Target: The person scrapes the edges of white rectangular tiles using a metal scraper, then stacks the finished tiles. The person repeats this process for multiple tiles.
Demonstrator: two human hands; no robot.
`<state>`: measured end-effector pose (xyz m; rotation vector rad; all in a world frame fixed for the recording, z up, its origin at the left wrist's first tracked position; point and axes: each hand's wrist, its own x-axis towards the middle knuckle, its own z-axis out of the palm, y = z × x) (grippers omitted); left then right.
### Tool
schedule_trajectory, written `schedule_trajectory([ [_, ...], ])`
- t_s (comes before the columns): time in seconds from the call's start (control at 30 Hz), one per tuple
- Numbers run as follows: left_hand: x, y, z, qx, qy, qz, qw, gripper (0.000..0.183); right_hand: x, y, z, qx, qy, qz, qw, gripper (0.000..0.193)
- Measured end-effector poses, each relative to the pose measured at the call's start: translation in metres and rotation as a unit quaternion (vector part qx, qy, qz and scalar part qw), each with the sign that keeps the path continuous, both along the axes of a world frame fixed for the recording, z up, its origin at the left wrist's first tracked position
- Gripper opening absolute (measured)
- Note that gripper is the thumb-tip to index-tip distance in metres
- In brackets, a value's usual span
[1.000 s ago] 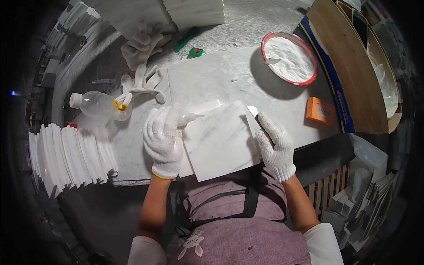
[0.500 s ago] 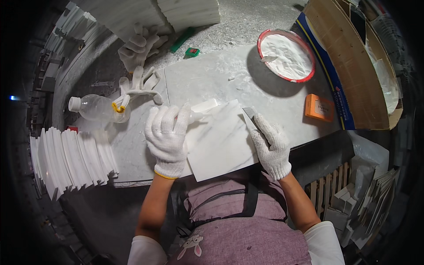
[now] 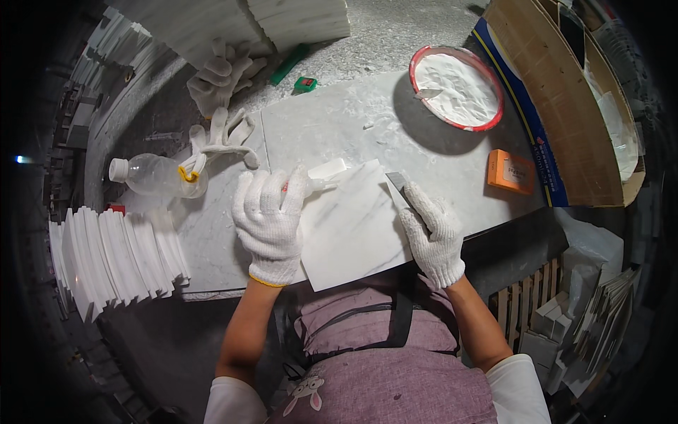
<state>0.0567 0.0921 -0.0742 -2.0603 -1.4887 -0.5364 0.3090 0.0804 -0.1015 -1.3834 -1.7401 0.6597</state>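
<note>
My left hand (image 3: 272,220) has shifted inward, onto the marble tile's (image 3: 357,230) left edge, fingers curled round a nozzled bottle (image 3: 320,185). My right hand (image 3: 433,234) grips a flat blade (image 3: 396,181) at the far right corner. Tile lies between both hands, overhanging the slab's (image 3: 339,113) near edge.

We see a white tile (image 3: 357,226) streaked with soft grey veins. The left hand (image 3: 268,219) is gloved in white with a yellow hem; the right hand (image 3: 432,237) in white too, beside a grey blade (image 3: 396,180). We note a mauve apron (image 3: 395,381) with a white-and-pink rabbit (image 3: 307,392), a red-rimmed bowl (image 3: 487,126), white powder (image 3: 462,88), an orange box (image 3: 510,172), and a brown carton (image 3: 565,92) banded blue and yellow.
</note>
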Motion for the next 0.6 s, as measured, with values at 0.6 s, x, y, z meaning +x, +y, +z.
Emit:
schedule_trajectory([
  [0.6,0.001,0.003,0.003,0.01,0.007,-0.011,1.0,0.037,0.001,0.0,-0.004,0.0,0.004,0.001,1.0,0.039],
])
